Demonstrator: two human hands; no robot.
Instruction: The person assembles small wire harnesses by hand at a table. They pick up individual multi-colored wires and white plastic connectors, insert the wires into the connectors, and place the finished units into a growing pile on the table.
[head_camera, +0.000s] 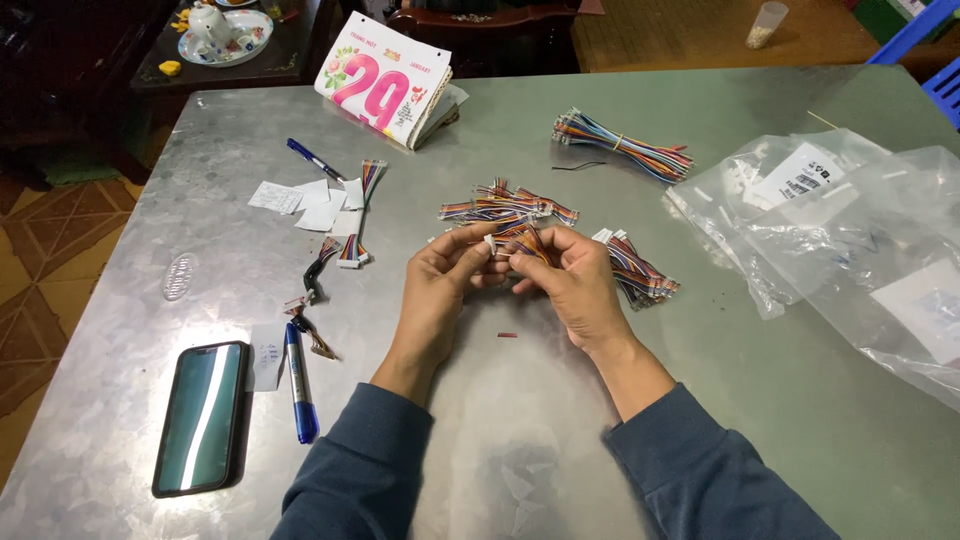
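Both my hands meet over the middle of the metal table (500, 430). My left hand (440, 285) pinches a small white connector (490, 243) between thumb and fingers. My right hand (575, 280) grips the multicoloured ribbon cable (525, 238) that ends in that connector. Just beyond my fingers lies a loose pile of similar short cables (505, 205). More of them lie beside my right hand (640, 275). A tiny red piece (508, 335) sits on the table between my wrists.
A tied bundle of coloured cables (620, 145) lies at the back. Clear plastic bags (850, 230) fill the right side. On the left are a phone (200, 415), a blue marker (298, 385), a pen (312, 158), paper scraps (310, 205), stray cables (355, 225) and a tear-off calendar (385, 80).
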